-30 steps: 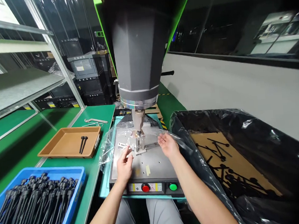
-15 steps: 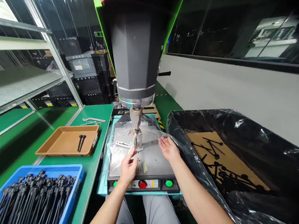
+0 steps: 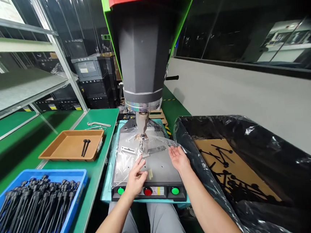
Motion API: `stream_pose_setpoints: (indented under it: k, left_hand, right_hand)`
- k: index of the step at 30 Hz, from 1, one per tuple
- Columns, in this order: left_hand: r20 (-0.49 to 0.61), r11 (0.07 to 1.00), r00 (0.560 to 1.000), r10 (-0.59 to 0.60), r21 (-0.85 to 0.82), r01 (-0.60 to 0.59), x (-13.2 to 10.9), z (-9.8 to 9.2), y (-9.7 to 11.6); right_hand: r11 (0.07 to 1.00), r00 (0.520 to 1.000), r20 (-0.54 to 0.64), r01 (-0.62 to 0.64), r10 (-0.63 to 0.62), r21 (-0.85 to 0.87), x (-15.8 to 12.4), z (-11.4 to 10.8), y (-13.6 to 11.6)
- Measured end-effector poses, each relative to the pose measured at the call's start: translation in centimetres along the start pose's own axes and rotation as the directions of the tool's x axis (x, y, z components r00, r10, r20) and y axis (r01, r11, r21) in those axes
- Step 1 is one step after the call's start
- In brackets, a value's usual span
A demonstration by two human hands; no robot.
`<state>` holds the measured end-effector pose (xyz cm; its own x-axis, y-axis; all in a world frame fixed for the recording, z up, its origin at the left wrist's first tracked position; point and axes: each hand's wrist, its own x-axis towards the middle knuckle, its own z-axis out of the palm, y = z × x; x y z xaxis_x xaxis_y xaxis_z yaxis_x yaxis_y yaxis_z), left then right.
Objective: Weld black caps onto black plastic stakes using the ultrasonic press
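Note:
My left hand (image 3: 137, 177) hovers over the front of the machine's grey base plate (image 3: 160, 174), fingers apart and nothing in it. My right hand (image 3: 180, 158) is palm up at the plate's right side, by the edge of a clear plastic sheet (image 3: 160, 139); whether it touches the sheet I cannot tell. Between and beyond my hands, the metal tool tip (image 3: 142, 122) of the press machine (image 3: 140, 56) points down at a small metal fixture (image 3: 145, 150). Plastic film partly covers the fixture.
On the left green table (image 3: 101, 115), a blue tray (image 3: 80, 174) holds many black rod-like parts (image 3: 38, 210); a brown tray (image 3: 62, 146) holds two. A wrench (image 3: 98, 124) lies behind. At right, a plastic-lined bin (image 3: 189, 128) holds more parts. Green buttons (image 3: 175, 191) line the base front.
My left hand has drawn back slightly from the fixture toward me. My right hand has shifted a little right and nearer to me. The view has moved slightly.

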<state>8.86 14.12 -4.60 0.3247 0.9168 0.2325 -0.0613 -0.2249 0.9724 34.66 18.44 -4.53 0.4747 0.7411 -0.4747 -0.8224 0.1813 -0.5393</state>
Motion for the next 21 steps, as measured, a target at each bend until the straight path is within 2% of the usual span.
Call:
stream_pose_setpoints:
  k: [4,6,8,12,16,21]
  left_hand:
    - [0.007,0.986,0.999,-0.031,-0.167,0.032,-0.9,-0.2,-0.9]
    - [-0.028,0.966,0.997,-0.075,-0.251,0.066,-1.2,-0.4,-1.3]
    - [-0.082,0.961,0.991,-0.105,-0.266,0.08,-1.1,-0.7,-1.3]
    - [-0.189,0.989,0.981,-0.038,-0.149,0.01,0.0,-2.2,-0.1]
    - [-0.253,0.994,0.961,0.109,0.037,-0.103,2.2,-4.6,2.9]
    - [-0.244,0.938,0.956,0.165,0.337,-0.076,5.1,-7.4,7.3]
  right_hand:
    - [1.0,1.0,-0.019,-0.003,0.003,0.012,0.1,-0.2,-0.1]
    - [1.0,1.0,-0.027,-0.004,0.004,0.014,0.2,-0.3,-0.2]
    - [1.0,0.999,-0.032,-0.002,0.002,0.016,0.3,-0.4,-0.2]
    - [1.0,1.0,-0.029,0.006,-0.006,0.012,0.6,-0.3,0.0]
    - [1.0,1.0,-0.007,0.015,-0.015,0.003,1.0,0.1,0.0]
    - [0.999,0.999,-0.006,0.053,-0.053,-0.002,1.3,-0.5,-0.8]
